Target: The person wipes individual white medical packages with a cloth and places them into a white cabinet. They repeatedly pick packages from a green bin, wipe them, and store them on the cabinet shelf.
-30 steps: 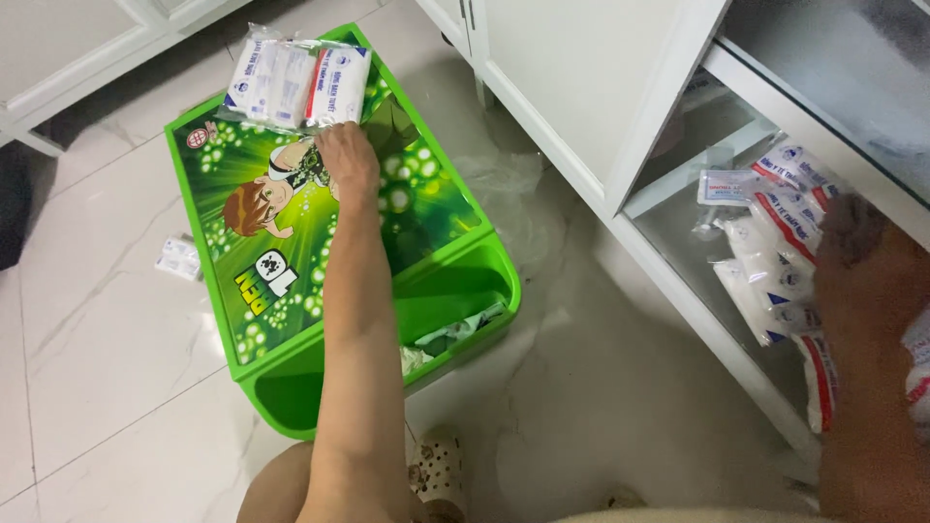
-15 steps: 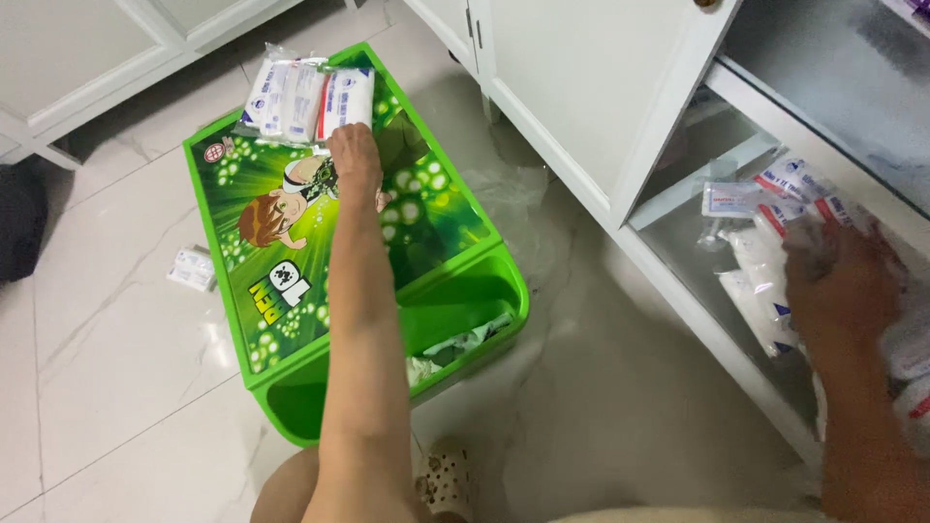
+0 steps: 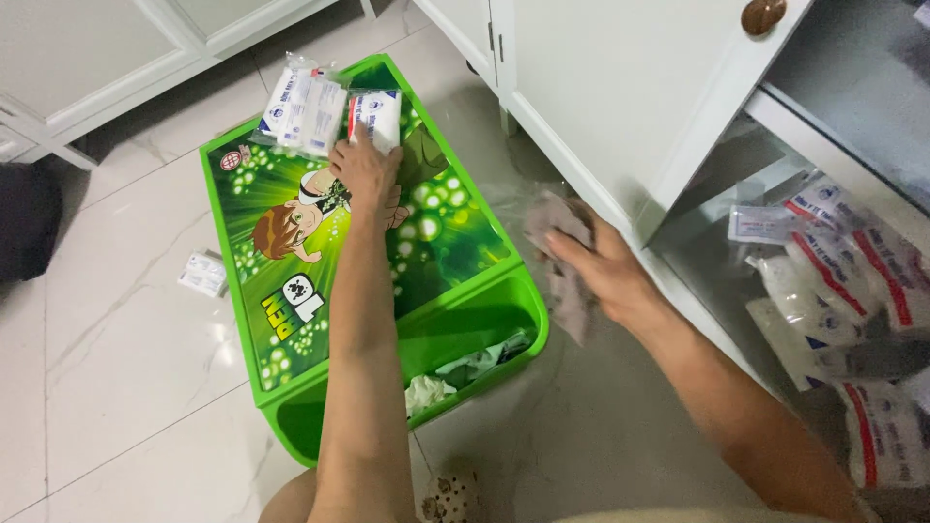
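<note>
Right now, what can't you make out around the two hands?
Head view only:
- Right hand and the clear bag it grips: motion-blurred, contents unreadable.
- Packet under the left hand: fingers cover its lower part.
- Green desk bin: forearm hides part.
- Cupboard packets: cut off at the right edge.

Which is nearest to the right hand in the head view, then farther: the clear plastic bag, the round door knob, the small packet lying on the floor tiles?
From the right hand:
1. Clear plastic bag, in its grasp beside the green desk.
2. Round door knob, up on the white cabinet door.
3. Small packet, on the floor tiles left of the desk, farthest.
</note>
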